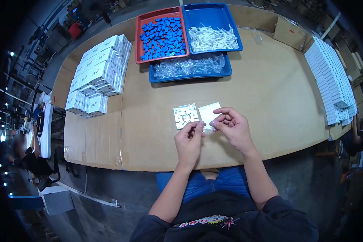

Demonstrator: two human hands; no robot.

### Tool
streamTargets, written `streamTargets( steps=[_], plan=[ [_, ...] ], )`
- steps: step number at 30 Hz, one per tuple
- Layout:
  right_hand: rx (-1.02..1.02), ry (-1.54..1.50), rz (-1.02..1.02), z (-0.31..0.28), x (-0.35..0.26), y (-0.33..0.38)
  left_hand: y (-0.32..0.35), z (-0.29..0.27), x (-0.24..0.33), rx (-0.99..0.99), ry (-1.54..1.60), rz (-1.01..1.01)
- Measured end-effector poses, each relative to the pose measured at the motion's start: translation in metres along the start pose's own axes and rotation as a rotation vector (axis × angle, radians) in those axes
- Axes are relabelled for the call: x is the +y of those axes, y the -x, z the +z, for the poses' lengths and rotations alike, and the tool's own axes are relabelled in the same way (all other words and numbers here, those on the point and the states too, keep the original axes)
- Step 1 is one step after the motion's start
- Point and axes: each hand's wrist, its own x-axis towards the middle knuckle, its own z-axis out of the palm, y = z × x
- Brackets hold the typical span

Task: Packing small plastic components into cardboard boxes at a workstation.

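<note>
I see left hand [188, 139] and right hand [232, 125] pinching one small clear piece [208, 126] | white plate [185, 115] just beyond left hand; white cover [209, 111] beside plate

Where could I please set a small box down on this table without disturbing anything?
The widest bare cardboard lies between the trays and the white boxes along the right edge. Another patch sits between the left box stack and the two white plates. It is crowded around both hands.
</note>
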Motion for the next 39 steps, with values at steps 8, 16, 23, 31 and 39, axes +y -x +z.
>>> streamTargets(
  steps=[8,16,23,31,39],
  plan=[
    [0.143,0.096,-0.029,-0.021,-0.001,0.008,0.015,-0.003,0.007,0.18,0.087,0.026],
    [-0.098,0.024,0.112,0.015,0.007,0.018,0.025,0.014,0.008,0.085,0.221,0.082],
    [0.046,-0.014,0.069,0.015,0.006,0.021,0.04,0.022,0.015,0.261,0.16,0.056],
    [0.127,-0.141,0.02,0.018,0.002,0.023,0.037,0.015,0.015,0.297,0.342,0.07],
    [0.017,-0.113,0.073,0.018,0.007,0.023,0.04,0.01,0.009,0.238,0.219,0.026]
  ],
)
